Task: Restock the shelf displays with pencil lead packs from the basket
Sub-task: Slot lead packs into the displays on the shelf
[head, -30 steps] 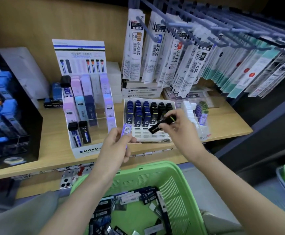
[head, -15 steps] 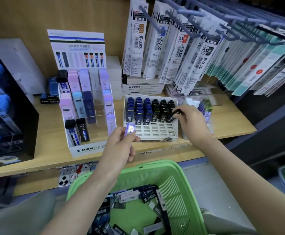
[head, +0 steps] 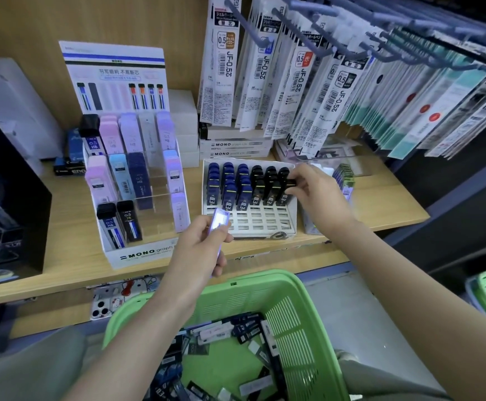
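A black lead pack (head: 289,183) is pinched in the right hand (head: 319,195) over the rightmost column of the white slotted tray (head: 253,224). A lavender pack (head: 220,220) is gripped by the left hand (head: 199,251) just in front of the tray, and loose packs (head: 237,332) are seen in the green basket (head: 296,311) below it.

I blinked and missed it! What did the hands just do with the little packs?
The right hand carried its black pack from over the front of the white tray back to the rightmost black column, and still grips it there. The left hand still holds the lilac pack near the shelf edge. The green basket stayed put.
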Motion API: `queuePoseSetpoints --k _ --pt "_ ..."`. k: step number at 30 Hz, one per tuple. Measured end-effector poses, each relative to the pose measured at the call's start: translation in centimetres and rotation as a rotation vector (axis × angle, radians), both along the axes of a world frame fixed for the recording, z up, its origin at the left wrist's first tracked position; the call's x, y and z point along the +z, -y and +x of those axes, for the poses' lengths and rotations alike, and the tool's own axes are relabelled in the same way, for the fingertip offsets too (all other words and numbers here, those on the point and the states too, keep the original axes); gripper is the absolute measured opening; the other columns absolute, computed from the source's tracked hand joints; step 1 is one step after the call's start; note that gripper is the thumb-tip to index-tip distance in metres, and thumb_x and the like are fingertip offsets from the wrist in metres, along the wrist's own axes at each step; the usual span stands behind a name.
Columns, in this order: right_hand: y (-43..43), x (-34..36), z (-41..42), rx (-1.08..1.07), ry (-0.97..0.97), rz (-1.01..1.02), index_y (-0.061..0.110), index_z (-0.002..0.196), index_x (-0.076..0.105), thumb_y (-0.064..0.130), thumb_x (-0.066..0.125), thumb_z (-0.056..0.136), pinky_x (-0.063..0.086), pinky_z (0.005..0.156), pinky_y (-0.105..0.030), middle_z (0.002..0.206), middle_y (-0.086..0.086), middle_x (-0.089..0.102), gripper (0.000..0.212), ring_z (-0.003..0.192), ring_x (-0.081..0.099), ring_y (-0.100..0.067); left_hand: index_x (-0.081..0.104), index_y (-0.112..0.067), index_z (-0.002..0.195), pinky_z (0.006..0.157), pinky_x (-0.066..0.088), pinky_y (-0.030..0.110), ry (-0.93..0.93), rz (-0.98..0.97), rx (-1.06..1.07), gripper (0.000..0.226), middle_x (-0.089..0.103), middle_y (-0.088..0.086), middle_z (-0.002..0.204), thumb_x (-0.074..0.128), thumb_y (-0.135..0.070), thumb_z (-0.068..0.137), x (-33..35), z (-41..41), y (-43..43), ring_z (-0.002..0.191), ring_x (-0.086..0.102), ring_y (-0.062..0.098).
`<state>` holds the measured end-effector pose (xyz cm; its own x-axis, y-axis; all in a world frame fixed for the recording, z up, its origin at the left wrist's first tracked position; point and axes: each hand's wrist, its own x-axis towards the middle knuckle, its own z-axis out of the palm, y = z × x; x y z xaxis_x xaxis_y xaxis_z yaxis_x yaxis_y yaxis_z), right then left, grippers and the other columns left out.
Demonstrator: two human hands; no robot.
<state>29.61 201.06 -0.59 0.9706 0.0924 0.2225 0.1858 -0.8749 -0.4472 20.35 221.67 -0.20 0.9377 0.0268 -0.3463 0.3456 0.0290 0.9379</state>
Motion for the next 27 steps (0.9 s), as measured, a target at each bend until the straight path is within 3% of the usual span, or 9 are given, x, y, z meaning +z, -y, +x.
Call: queuePoseSetpoints --k 5,10,13,16,18,21,27 --pt "0.5 -0.6 0.1 -0.013 0.037 -0.040 0.008 0.103 0.064 0.013 0.059 0.091 0.051 0.077 -0.046 0.102 -0.008 0.065 0.014 0.090 0.061 -0.027 0.058 -0.021 0.090 0.042 0.036 0.018 0.002 0.000 -0.004 0.015 0.058 -0.002 0.084 0.046 -0.016 0.098 0.1 0.0 0.1 0.048 0.043 0.009" --pt "0.2 -0.4 -0.1 -0.042 0.078 -0.146 0.009 0.114 0.059 0.017 0.057 0.093 0.049 0.077 -0.041 0.113 -0.008 0.054 0.023 0.097 0.057 -0.024 0.061 -0.021 0.088 0.039 0.032 0.019 -0.004 -0.017 -0.012 0.020 0.057 0.001 0.080 0.045 -0.014 0.097 0.1 0.0 0.0 0.048 0.042 0.011" --pt "-1.3 0.3 -1.8 -0.022 0.124 0.030 0.009 0.115 0.055 0.017 0.052 0.095 0.046 0.081 -0.031 0.109 -0.002 0.052 0.022 0.089 0.051 -0.012 0.065 -0.020 0.086 0.036 0.028 0.019 -0.038 -0.056 -0.016 0.030 0.056 0.004 0.079 0.039 -0.011 0.096 0.0 0.2 -0.1 0.046 0.040 0.013" --pt "-3.7 1.2 -4.7 0.117 0.013 0.232 0.012 0.113 0.059 0.018 0.049 0.096 0.039 0.073 -0.009 0.101 0.005 0.055 0.020 0.081 0.052 -0.005 0.065 -0.017 0.094 0.037 0.031 0.019 -0.069 -0.056 -0.051 0.031 0.057 0.003 0.074 0.036 -0.010 0.097 0.0 0.1 -0.3 0.044 0.041 0.013" --pt "-5.0 1.5 -6.5 0.203 -0.112 0.280 0.016 0.116 0.060 0.021 0.048 0.097 0.038 0.071 -0.006 0.102 0.007 0.056 0.023 0.085 0.056 -0.006 0.059 -0.015 0.096 0.038 0.031 0.021 -0.070 -0.031 -0.091 0.021 0.059 0.000 0.067 0.039 -0.008 0.096 0.1 -0.3 -0.4 0.043 0.042 0.012" --pt "-6.2 1.7 -7.9 0.285 -0.236 0.315 0.017 0.115 0.062 0.021 0.055 0.094 0.040 0.073 -0.006 0.099 0.012 0.058 0.023 0.083 0.056 0.000 0.046 -0.012 0.093 0.042 0.029 0.022 -0.085 0.038 -0.176 0.002 0.063 0.001 0.068 0.045 -0.010 0.094 0.1 -1.1 -0.5 0.043 0.040 0.011" --pt "-6.7 2.9 -8.5 0.315 -0.363 0.346 0.023 0.092 0.065 0.013 0.069 0.084 0.047 0.071 -0.014 0.085 0.011 0.061 0.014 0.073 0.057 -0.007 0.046 -0.007 0.091 0.040 0.034 0.019 -0.059 0.097 -0.259 0.005 0.051 0.009 0.070 0.051 -0.004 0.091 0.2 -2.2 -1.5 0.038 0.043 0.006"
